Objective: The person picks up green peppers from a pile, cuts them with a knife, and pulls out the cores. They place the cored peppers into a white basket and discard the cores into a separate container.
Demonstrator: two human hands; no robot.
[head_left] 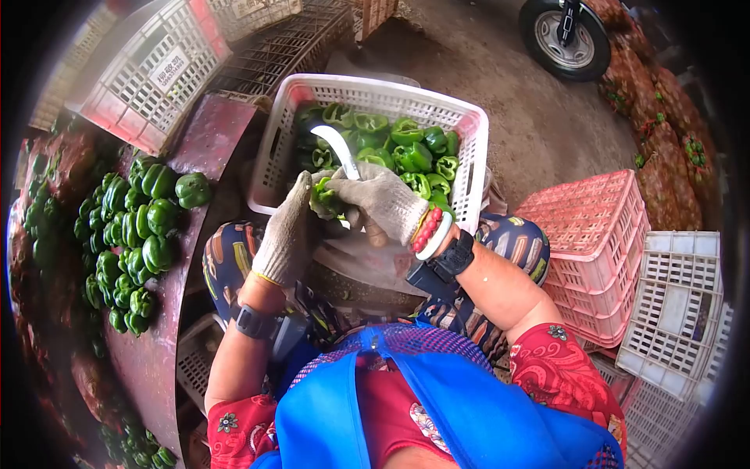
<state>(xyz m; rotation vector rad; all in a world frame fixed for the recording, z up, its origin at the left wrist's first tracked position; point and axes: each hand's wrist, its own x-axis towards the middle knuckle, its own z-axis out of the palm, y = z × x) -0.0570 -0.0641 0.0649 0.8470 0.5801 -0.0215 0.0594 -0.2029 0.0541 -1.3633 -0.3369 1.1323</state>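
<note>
My left hand (287,230), in a grey knit glove, holds a green bell pepper (326,198) close in front of my lap. My right hand (384,197), gloved too, is closed around a knife with a curved pale blade (337,145) that points up and away from me. Its fingers meet the held pepper, and its handle is mostly hidden in the glove. Just beyond both hands stands a white plastic crate (375,87) with cut, hollowed green peppers (412,156) inside.
Whole green peppers (141,223) lie piled on a reddish metal surface (211,129) at left. Stacked pink crates (582,227) and a white crate (676,301) stand at right. Another white crate (152,78) is at upper left. A wheel (564,39) rests on the ground beyond.
</note>
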